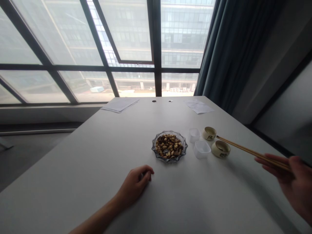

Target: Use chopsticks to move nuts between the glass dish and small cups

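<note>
My right hand point(290, 178) is closed around a pair of wooden chopsticks point(251, 151), held out to the left. Their dark tips hover by two small cream ceramic cups with dark characters, the far cup point(209, 133) and the near cup point(220, 149); whether the tips pinch anything is too small to tell. Left of the cups stand two clear plastic containers, a smaller one point(194, 135) and a larger one point(201, 150). A scalloped glass bowl point(159, 158) holds peanuts and dark slender bits point(170, 146). In front of it, my left hand point(137, 180) rests on the table, fingers curled around nothing.
The white table point(80, 175) reaches to a wall of windows point(131, 32). Stacked papers point(120, 105) lie at its far left, and a loose sheet point(199, 106) at its far right. Two round holes point(154, 101) sit near the back edge. A dark curtain point(226, 55) hangs at right.
</note>
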Motion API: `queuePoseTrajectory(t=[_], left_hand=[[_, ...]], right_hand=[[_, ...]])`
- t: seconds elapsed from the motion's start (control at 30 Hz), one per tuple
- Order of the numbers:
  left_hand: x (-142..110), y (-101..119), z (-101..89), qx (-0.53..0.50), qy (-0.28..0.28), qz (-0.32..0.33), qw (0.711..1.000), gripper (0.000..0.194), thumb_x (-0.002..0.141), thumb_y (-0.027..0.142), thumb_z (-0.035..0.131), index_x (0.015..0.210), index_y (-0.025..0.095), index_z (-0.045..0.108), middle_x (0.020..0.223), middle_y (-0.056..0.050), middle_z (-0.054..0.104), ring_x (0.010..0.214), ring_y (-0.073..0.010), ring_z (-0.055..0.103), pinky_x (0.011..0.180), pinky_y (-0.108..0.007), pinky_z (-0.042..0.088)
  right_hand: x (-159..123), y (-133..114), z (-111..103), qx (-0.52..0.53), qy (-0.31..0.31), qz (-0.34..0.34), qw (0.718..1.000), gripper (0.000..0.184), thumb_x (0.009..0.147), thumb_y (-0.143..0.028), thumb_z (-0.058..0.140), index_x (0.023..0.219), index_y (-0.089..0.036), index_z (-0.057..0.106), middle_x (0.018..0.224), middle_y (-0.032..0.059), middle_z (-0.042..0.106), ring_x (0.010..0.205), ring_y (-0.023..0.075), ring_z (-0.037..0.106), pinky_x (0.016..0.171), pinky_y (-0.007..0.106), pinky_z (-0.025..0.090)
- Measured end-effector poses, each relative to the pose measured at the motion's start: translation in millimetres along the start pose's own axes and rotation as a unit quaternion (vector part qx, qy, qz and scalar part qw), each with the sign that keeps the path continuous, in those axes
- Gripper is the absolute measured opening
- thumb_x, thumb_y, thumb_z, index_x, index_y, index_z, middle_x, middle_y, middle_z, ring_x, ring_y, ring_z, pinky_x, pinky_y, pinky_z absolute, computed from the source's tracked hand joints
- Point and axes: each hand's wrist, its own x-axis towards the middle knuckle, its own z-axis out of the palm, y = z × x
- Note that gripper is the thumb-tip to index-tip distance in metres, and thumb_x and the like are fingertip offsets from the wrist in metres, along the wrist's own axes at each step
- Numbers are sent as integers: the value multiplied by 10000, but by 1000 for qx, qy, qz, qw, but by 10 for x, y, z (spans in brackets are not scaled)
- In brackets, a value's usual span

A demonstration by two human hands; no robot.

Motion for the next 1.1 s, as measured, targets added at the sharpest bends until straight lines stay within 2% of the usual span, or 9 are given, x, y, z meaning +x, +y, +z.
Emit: queuePoseTrajectory(t=[0.1, 0.17, 0.4, 0.7, 1.1], left_hand=[[12, -2, -5, 7, -2, -2, 1000, 302, 943, 376, 467, 900, 182, 694, 721, -18, 679, 667, -190, 592, 648, -260, 435], [14, 7, -9, 9, -2, -4, 1000, 311, 941, 390, 465, 899, 182, 693, 718, -18, 677, 666, -191, 592, 646, -260, 435], [18, 25, -23, 11, 2, -2, 1000, 314, 931, 415, 481, 882, 190, 695, 705, -11, 673, 661, -195, 593, 640, -263, 436], [16, 13, -26, 16, 0, 0, 1000, 323, 941, 414, 470, 894, 184, 693, 710, -13, 670, 658, -193, 584, 640, -266, 437], [8, 0, -14, 6, 8, 8, 1000, 308, 942, 387, 478, 895, 180, 702, 714, -16, 680, 669, -192, 594, 650, -265, 441]], right_hand=[[-99, 28, -30, 6, 69, 33, 997, 297, 945, -447, 594, 827, -247, 780, 777, 50, 788, 755, 236, 790, 804, 272, 654], [-138, 63, -29, 6, 77, 56, 995, 308, 942, -441, 594, 824, -222, 776, 765, 69, 786, 745, 230, 789, 783, 256, 652], [-125, 221, -74, 32, 69, 93, 993, 302, 896, -428, 673, 846, -150, 779, 798, 114, 786, 746, 229, 786, 704, 247, 661], [-162, 188, -38, 54, 73, 72, 993, 341, 845, -476, 734, 854, -138, 780, 785, 106, 784, 714, 222, 783, 686, 243, 657], [-229, 220, 14, 38, 43, 63, 996, 406, 814, -528, 754, 869, -127, 792, 810, 140, 787, 749, 238, 784, 667, 225, 646]])
